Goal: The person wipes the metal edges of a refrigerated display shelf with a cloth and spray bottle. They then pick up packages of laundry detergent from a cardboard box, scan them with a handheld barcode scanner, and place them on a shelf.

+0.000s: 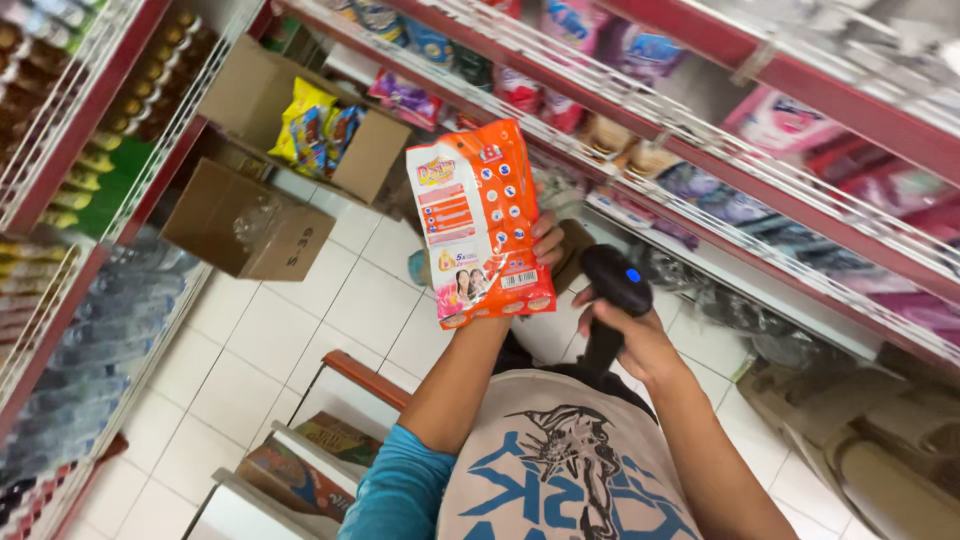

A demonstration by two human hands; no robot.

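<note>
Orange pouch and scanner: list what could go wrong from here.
The left hand holds the orange pouch only by its edge, so it might slip onto the tiled floor. The black handheld scanner in the right hand sits beside the pouch, possibly missing its barcode. An open cardboard box on the floor could trip someone.

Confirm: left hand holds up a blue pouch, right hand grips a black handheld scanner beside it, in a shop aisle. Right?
Not quite. The head view shows the pouch is orange with a white panel, not blue. The rest stands: the left hand holds it up, and the right hand grips the black handheld scanner beside it, in a shop aisle.
</note>
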